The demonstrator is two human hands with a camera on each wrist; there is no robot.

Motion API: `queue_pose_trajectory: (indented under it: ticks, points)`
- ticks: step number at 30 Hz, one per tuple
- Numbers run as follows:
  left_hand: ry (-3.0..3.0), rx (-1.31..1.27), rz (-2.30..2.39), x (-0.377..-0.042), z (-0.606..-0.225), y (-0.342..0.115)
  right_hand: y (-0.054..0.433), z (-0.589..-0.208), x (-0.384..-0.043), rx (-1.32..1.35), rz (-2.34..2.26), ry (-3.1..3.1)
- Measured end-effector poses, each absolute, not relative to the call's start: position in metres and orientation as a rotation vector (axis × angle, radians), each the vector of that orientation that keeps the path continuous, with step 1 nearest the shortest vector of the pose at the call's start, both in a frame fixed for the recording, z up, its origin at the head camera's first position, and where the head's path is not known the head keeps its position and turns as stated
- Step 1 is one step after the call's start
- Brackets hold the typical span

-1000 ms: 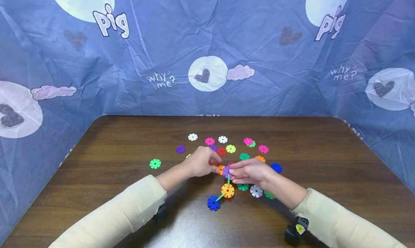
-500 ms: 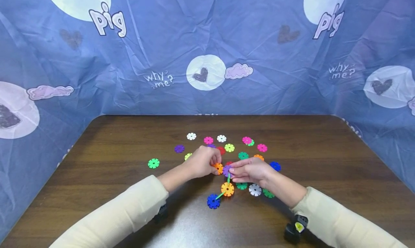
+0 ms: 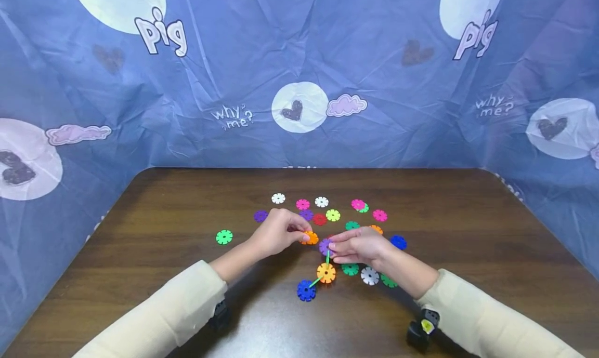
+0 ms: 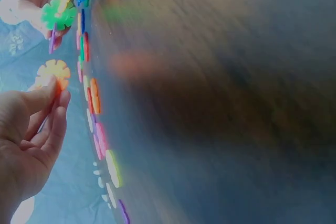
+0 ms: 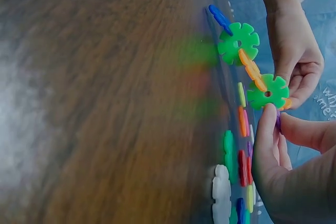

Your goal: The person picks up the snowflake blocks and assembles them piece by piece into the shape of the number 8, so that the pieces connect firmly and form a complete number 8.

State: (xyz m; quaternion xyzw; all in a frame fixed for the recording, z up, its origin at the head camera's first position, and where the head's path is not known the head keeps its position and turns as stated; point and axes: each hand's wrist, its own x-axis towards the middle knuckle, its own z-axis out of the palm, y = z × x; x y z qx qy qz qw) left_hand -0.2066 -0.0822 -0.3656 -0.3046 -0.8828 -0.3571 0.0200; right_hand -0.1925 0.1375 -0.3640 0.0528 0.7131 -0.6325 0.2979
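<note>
My left hand point(image 3: 281, 233) pinches an orange notched disc point(image 4: 54, 74) between thumb and fingers, held above the table. To its right, my right hand point(image 3: 362, 246) grips the purple disc point(image 3: 326, 247) at one end of a linked chain. Down from there the chain runs through a green disc point(image 5: 268, 92), an orange disc point(image 3: 326, 273), another green disc point(image 5: 239, 43) and a blue disc point(image 3: 306, 291) at the far end. Neighbouring discs are slotted together at right angles. A small gap separates the left hand's orange disc from the purple one.
Several loose notched discs lie on the brown table point(image 3: 140, 295), among them a white disc point(image 3: 278, 198), a red disc point(image 3: 320, 219) and a bright green disc point(image 3: 224, 237) off to the left. A grey-white disc point(image 3: 369, 276) lies below my right hand. A blue printed cloth point(image 3: 210, 77) hangs behind.
My left hand has shifted left and slightly up with the orange disc, which has tilted flatter and moved away from the purple disc. The right hand and chain have barely moved.
</note>
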Motion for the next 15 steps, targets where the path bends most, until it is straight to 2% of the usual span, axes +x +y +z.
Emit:
queue_pose_trajectory:
  ticks: [15]
  points:
    - [-2.654, -1.073, -1.078, -0.2028, -0.3648, -0.0817, 0.1294, -0.3664, -0.1913, 0.098, -1.666, 1.908]
